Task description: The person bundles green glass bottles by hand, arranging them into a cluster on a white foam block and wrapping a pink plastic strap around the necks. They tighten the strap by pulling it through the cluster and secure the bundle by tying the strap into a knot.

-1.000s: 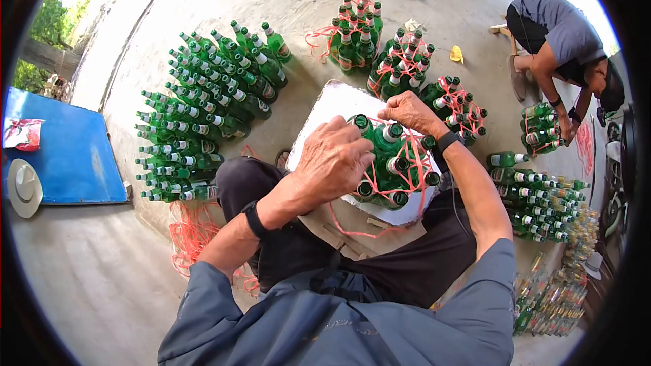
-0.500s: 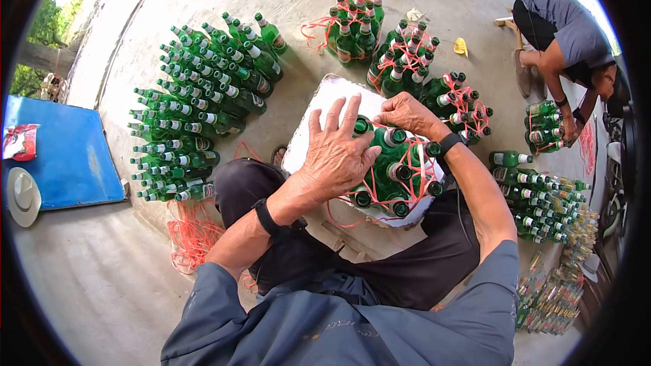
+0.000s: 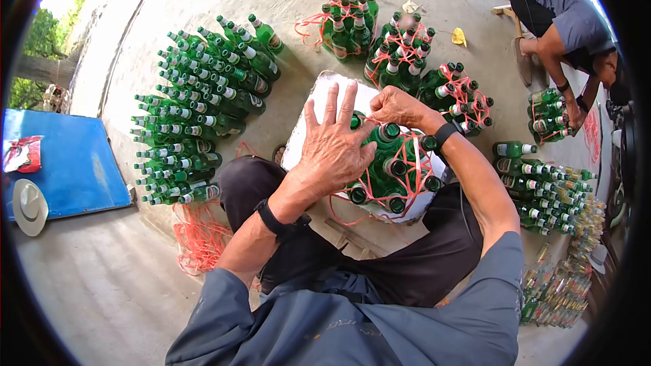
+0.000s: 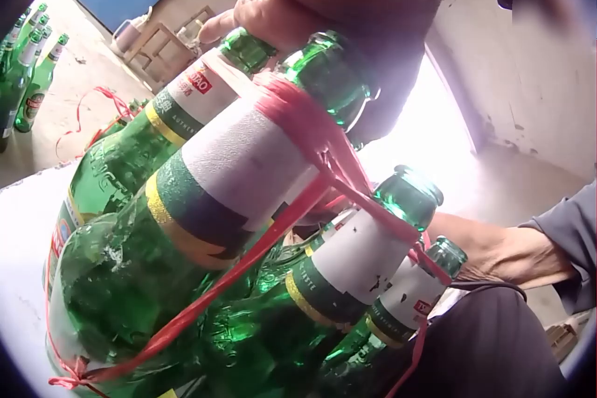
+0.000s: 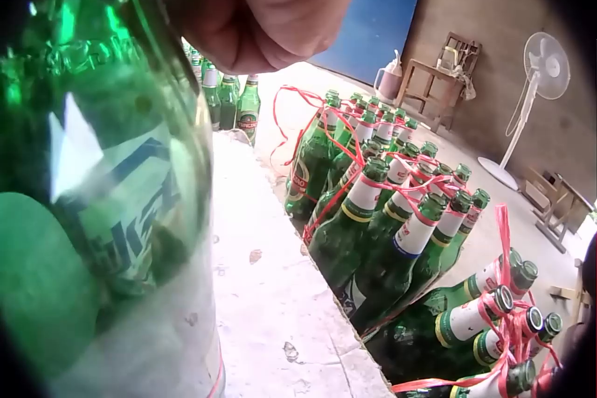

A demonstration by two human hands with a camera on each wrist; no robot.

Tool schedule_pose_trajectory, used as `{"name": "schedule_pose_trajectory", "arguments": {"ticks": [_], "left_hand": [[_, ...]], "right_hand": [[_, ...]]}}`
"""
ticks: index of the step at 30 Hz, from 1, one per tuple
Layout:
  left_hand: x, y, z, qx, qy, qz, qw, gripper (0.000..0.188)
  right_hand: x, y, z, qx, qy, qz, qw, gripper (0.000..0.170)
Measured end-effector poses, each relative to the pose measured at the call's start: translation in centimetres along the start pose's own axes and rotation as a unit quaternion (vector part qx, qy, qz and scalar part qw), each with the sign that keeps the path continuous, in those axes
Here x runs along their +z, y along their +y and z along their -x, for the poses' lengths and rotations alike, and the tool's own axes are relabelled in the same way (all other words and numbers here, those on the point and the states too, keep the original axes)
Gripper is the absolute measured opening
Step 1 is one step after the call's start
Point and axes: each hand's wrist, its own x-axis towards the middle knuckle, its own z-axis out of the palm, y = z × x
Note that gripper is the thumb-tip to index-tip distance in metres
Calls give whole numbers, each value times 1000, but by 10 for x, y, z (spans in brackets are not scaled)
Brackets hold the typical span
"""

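Observation:
A bundle of green bottles [image 3: 395, 167], laced with red twine [image 3: 415, 157], stands upright on a white block [image 3: 308, 105] between the knees. My left hand [image 3: 332, 146] lies over the bundle's left side, fingers spread and straight, next to a far bottle neck. At the bundle's far edge my right hand [image 3: 407, 110] has curled fingers, pinching a strand of twine by that neck. In the left wrist view, twine [image 4: 312, 151] wraps the bottle necks beneath a hand. The right wrist view shows curled fingers [image 5: 270, 15] beside a bottle [image 5: 112, 165]; their fingertips are partly hidden.
Tied bundles [image 3: 349, 24] stand beyond the block, and many loose bottles [image 3: 203, 88] at left. Loose twine [image 3: 200, 240] lies on the floor near the left knee. Another person [image 3: 566, 20] bends over bottles [image 3: 548, 115] at right. A blue board [image 3: 64, 163] is far left.
My left hand has gone from curled fingers to spread, straight ones over the bundle. My right hand has shifted slightly, its fingers drawn into a tighter curl. The view has tilted a little.

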Motion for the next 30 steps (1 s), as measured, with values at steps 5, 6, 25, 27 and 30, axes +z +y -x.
{"name": "schedule_pose_trajectory", "arguments": {"ticks": [5, 6, 25, 27, 30], "left_hand": [[-2, -1, -4, -29, -35, 52, 998, 39], [-2, -2, -5, -36, -42, 65, 996, 38], [14, 17, -17, -67, 37, 48, 996, 14], [14, 17, -17, -62, 46, 50, 996, 14], [15, 13, -18, -45, 60, 73, 994, 15]], "right_hand": [[-1, 0, -3, 0, -14, 6, 1000, 38], [-1, 0, -3, 2, -19, 6, 1000, 41], [-11, -6, 8, 26, -63, -97, 993, 15], [-24, -19, 21, 83, -87, -138, 983, 20], [-29, -11, 28, 82, -95, -199, 972, 31]]}}
